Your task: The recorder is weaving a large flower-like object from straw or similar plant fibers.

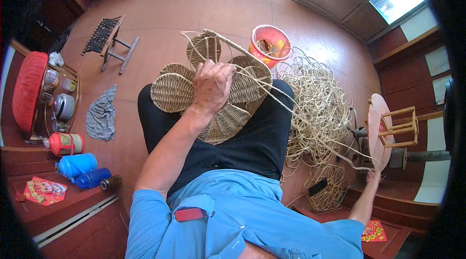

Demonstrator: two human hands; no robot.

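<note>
A woven straw piece with several rounded petals rests on my lap between my knees. My left hand is closed over its middle, gripping the weave where loose strands of cord come out to the right. Part of the weave is hidden beneath that hand. My right arm is stretched far out to the right, and my right hand looks closed on a pale cord. That hand is small in view, so its fingers are hard to make out.
A large tangled heap of cord lies right of my knee, with a red bucket beyond it. A wooden stool stands far left. Nearer left are a checked cloth and several flasks. A round-topped stool is at the right.
</note>
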